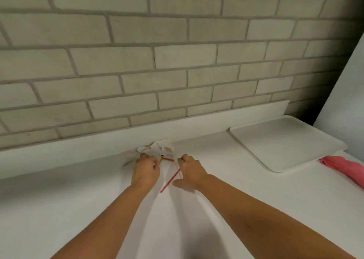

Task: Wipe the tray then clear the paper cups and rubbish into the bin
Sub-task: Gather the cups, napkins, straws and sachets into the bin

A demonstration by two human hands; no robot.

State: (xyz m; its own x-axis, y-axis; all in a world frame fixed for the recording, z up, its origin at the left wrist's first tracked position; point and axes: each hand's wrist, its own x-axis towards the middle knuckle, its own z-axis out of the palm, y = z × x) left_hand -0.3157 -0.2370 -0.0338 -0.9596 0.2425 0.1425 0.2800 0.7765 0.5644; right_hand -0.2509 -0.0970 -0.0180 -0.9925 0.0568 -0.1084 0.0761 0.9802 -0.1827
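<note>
Both forearms enter from the bottom edge, elbows cut off, reaching out over the white counter (78, 209), well left of the tray (285, 142).

Left hand (146, 169): back to the camera, fingers curled into the near edge of the rubbish pile (162, 147) and gripping bits of it. The knuckles hide which bits.

Right hand (192, 172): on the tray side of the left hand, close beside it. The fingers are bent down over the far end of a red straw (170, 180) and the thumb is spread out low by the counter. Cannot tell whether it pinches the straw or only presses on it. The straw's near end lies free on the counter, angled away from the tray.

The pile is well left of the tray, against the foot of the low white ledge (78, 152). It holds crumpled white paper, a short red piece and a thin tan stick (130, 161) poking out on the side away from the tray. The rest is too small and blurred to sort.

The tray is white, flat on the counter, rim up, surface bare.

Pink cloth (344, 167): bunched just off the tray's near right corner, partly cut off by the frame edge.

Pale brick wall (137, 61) rises behind the ledge. A white panel (344, 81) is at the far right past the tray, its top out of view.
</note>
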